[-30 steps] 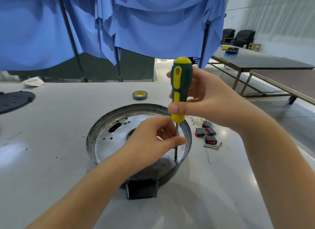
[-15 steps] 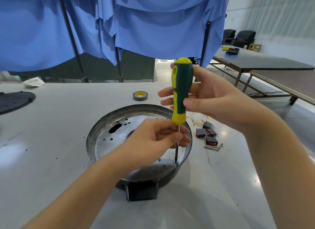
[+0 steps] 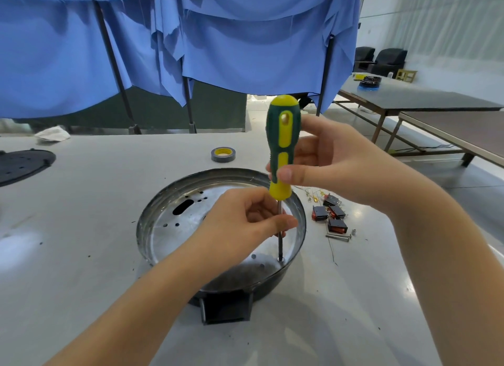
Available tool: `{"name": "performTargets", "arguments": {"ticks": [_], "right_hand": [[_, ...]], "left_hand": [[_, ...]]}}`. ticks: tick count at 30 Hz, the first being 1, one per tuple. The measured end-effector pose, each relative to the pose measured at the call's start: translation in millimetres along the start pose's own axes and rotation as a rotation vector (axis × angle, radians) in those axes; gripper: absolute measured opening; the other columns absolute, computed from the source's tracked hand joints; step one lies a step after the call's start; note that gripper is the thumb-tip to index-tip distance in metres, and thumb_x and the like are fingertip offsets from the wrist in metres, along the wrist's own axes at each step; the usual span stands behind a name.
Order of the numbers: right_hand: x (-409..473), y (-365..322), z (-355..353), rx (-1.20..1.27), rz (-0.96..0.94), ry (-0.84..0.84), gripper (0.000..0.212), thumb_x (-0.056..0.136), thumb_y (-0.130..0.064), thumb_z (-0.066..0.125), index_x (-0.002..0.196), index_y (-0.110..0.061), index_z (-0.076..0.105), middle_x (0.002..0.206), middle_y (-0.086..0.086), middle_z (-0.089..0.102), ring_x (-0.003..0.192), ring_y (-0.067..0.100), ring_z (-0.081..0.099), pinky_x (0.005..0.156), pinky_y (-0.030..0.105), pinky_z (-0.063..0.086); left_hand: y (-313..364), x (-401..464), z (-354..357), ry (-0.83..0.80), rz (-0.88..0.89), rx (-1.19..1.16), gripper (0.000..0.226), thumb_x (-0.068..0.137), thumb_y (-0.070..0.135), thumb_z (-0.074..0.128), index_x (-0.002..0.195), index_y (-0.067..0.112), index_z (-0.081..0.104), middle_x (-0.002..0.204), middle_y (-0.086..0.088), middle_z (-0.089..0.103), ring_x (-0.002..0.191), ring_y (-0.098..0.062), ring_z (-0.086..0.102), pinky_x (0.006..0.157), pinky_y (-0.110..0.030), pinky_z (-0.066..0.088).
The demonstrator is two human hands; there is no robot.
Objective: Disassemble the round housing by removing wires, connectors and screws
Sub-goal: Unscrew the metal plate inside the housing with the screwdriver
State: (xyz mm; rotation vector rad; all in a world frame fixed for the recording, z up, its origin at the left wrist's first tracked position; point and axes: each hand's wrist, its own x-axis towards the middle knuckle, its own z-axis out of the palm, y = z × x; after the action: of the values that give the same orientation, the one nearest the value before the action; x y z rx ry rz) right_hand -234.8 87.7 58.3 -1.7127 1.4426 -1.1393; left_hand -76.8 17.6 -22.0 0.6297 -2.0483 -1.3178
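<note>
The round housing (image 3: 174,229), a shallow dark metal pan with a shiny perforated floor, sits on the grey table in front of me. A green and yellow screwdriver (image 3: 282,147) stands upright in it, its tip on a screw (image 3: 280,259) near the housing's right front rim. My right hand (image 3: 335,166) grips the handle between thumb and fingers. My left hand (image 3: 245,224) pinches the steel shaft just below the handle, hiding part of the housing floor.
Right of the housing lie three black and red switches (image 3: 331,215) with thin wires, plus loose screws (image 3: 338,236). A tape roll (image 3: 223,155) sits behind the housing, and a black round plate (image 3: 21,165) at far left. Blue cloth hangs behind the table.
My right hand has shifted its hold on the handle, fingers opening then wrapping again, as in turning. The screwdriver stays upright on the same screw and my left hand keeps pinching the shaft.
</note>
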Motion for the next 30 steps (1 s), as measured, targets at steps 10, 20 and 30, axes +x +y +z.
{"name": "performTargets", "arguments": {"ticks": [10,20,30], "right_hand": [[-1,4,-8,0.209,0.031,-0.158,0.054,0.087,0.004,0.053,0.135,-0.019,0.042,0.107,0.007,0.071,0.105,0.023,0.068,0.089,0.030,0.054],[0,1,2,-0.142,-0.049,0.033,0.051,0.063,-0.034,0.078,0.110,-0.020,0.064,0.106,0.007,0.070,0.095,0.021,0.068,0.086,0.033,0.056],[-2,4,-7,0.057,-0.010,-0.144,0.053,0.086,0.006,0.061,0.132,-0.017,0.047,0.112,0.002,0.071,0.105,0.017,0.068,0.084,0.025,0.055]], "left_hand": [[3,-4,1,-0.162,-0.106,-0.098,0.024,0.095,0.003,0.053,0.097,0.021,0.068,0.088,0.005,0.077,0.090,-0.010,0.072,0.085,-0.023,0.056],[-2,-1,0,-0.014,-0.019,0.022,0.016,0.074,0.013,0.081,0.070,0.022,0.068,0.072,0.000,0.074,0.070,-0.018,0.073,0.073,-0.034,0.060],[3,-4,2,-0.055,-0.026,-0.035,0.022,0.088,0.004,0.065,0.087,0.025,0.071,0.083,0.005,0.076,0.081,-0.012,0.073,0.081,-0.025,0.058]]}}
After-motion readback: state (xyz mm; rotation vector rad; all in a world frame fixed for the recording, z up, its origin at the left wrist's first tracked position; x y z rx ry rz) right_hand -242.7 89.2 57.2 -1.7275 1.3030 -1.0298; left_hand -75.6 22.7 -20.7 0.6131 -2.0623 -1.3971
